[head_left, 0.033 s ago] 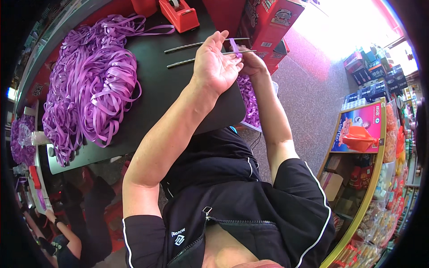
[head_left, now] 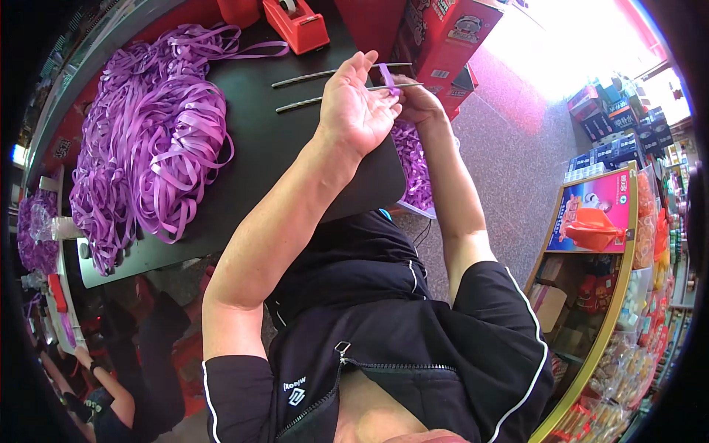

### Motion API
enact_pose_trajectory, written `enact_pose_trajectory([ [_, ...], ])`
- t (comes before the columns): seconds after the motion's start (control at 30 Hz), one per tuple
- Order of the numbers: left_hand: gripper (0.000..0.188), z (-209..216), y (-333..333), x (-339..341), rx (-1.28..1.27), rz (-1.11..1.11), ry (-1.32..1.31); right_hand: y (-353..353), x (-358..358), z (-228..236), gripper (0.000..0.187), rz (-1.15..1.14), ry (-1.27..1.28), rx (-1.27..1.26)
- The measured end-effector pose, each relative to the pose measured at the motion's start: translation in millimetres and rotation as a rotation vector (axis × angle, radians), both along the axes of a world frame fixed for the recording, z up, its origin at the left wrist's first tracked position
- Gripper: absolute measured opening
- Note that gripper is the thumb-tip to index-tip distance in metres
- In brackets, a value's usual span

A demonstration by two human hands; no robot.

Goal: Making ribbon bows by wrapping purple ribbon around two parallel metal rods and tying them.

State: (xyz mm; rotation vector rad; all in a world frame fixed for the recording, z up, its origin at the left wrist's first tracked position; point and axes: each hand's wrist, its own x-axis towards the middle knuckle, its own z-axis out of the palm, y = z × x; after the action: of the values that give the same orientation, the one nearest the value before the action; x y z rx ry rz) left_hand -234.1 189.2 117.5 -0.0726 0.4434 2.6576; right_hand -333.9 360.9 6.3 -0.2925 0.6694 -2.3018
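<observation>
The fingers of the left hand are raised over the far edge of the black desk, loosely curled with the palm turned toward the camera, and a short purple ribbon strip stands up between them and the right hand; whether the left fingertips actually pinch it cannot be told, since the meeting point is small and partly covered. The right hand is mostly hidden behind the left one: only its knuckles and wrist show, closed around the near end of a thin metal rod that pokes out to the right of the left palm, just by the ribbon strip. Two more twisted metal rods lie side by side on the desk, beyond the left hand and apart from it. To the left a large heap of purple ribbons covers much of the desk, its far side bending into the dark rim of the view. More purple ribbon lies below the right forearm, half hidden by the desk's corner. A red tape dispenser sits at the top edge, cut off. A red cardboard box stands just behind the hands. Shelves of packaged goods at right blur out.
</observation>
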Motion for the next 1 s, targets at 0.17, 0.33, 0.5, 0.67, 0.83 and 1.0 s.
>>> enact_pose_trajectory([
  [0.17, 0.056, -1, -1, -1, 0.014, -0.022, 0.009, 10, -1, 33, 0.024, 0.033, 0.059, 0.349],
  [0.33, 0.057, 1, 1, 0, -0.021, 0.004, -0.01, 14, 9, 63, 0.017, -0.158, -0.021, 0.703],
  [0.5, 0.056, -1, 2, -1, -0.002, -0.011, 0.003, 34, -14, 51, 0.015, 0.253, 0.056, 0.379],
  [0.67, 0.055, 2, -1, 1, -0.014, -0.001, 0.0, 10, 22, 84, 0.024, -0.155, 0.008, 0.797],
  [0.83, 0.054, 6, 1, 1, -0.011, -0.013, -0.033, 47, 5, 83, 0.026, -0.11, 0.067, 0.629],
  [1.0, 0.056, 1, 0, 0, 0.027, -0.021, 0.031, 47, 11, 88, 0.034, -0.321, 0.152, 1.013],
])
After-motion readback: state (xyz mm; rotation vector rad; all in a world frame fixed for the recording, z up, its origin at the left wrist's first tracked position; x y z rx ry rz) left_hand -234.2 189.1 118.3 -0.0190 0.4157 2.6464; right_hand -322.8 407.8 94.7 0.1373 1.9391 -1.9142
